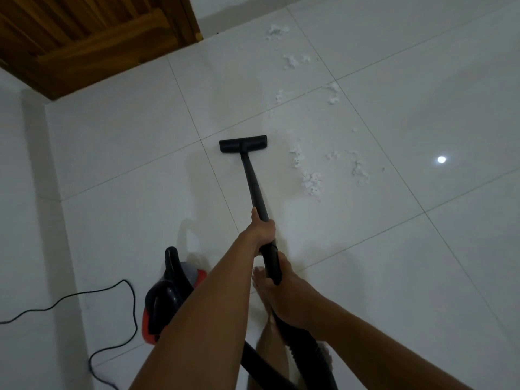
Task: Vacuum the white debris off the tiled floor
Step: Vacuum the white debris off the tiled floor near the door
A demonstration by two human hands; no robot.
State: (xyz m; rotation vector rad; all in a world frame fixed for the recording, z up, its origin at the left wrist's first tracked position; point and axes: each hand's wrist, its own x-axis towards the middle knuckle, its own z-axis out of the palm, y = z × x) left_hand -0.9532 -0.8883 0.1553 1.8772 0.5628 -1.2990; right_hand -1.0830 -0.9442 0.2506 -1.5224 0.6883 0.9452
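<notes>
the tiled floor (394, 249) is glossy and smooth, mirroring a lamp as a white spot. the white debris (312, 182) looks soft, fluffy and ragged. the wand (253, 181) and floor head (243, 144) are matt black plastic. the vacuum body (171, 294) is shiny black and red plastic; its hose (306, 350) is ribbed. the door (92, 38) is brown slatted wood.

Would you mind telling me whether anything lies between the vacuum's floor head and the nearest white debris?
Nothing visible does. The floor head rests on the tiled floor, and the nearest white debris lies to its right with only bare tile between them. The canister sits well behind it.
</notes>
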